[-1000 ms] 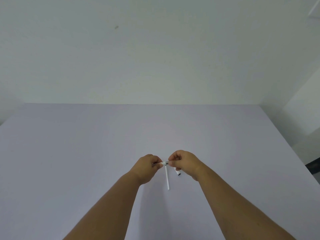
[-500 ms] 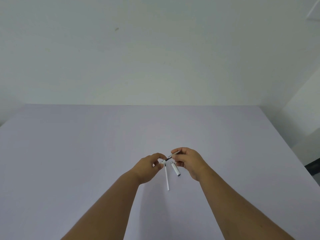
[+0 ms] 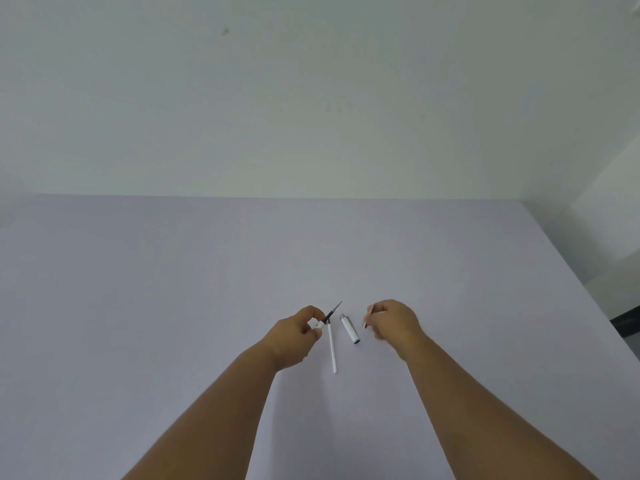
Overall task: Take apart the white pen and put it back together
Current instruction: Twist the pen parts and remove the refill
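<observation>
The white pen is in pieces over the lilac table (image 3: 173,306). My left hand (image 3: 298,336) pinches a short white pen section (image 3: 318,325); a thin dark refill (image 3: 333,310) sticks out of it, pointing up and to the right. My right hand (image 3: 391,320), a little to the right, holds a small silver tip piece (image 3: 366,318) between its fingers. Between the hands, a white cap with a silver end (image 3: 349,329) lies on the table. A long thin white tube (image 3: 332,349) lies beside it, just right of my left hand.
The table's right edge (image 3: 571,289) runs diagonally past my right arm, with a dark floor strip (image 3: 627,327) beyond it. A pale wall (image 3: 311,98) rises behind the far edge.
My hands were joined at the pen; they have drawn apart. The right hand moved right with the silver tip piece, baring the refill in the left hand's section. Cap and tube stay put.
</observation>
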A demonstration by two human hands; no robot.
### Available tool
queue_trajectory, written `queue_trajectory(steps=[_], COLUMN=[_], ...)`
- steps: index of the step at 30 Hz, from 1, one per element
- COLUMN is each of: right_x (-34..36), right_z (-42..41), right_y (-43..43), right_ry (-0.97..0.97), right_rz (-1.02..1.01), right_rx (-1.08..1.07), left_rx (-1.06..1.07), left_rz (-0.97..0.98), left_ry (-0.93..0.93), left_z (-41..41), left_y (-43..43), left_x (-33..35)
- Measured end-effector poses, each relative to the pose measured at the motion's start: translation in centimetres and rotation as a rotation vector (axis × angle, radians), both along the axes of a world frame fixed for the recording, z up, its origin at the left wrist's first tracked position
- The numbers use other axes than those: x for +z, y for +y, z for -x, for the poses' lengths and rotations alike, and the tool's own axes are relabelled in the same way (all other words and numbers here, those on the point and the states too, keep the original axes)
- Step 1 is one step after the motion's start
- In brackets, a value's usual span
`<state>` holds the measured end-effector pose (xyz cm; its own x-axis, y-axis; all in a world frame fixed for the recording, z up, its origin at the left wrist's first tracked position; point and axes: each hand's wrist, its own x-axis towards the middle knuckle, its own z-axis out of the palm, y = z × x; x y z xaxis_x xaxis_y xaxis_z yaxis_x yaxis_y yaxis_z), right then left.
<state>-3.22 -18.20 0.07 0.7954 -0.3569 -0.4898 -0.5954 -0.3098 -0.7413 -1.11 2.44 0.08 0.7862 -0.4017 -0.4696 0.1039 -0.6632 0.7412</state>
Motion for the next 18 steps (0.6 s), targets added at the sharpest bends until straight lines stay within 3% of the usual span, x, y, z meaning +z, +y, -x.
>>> queue_trajectory(steps=[5,18], right_x=[-2.3,-2.9], right_z=[1.0,1.4], right_y=[0.6,1.3], right_ry=[0.139,0.082], right_rz=[0.331,0.245], right_rx=[0.251,0.191], left_rx=[0.010,-0.044], left_rz=[-0.017,-0.071], left_ry=[0.020,-0.012], left_z=[0.3,0.3], left_y=[-0.6,-1.0], left_x=[-1.4,-1.6])
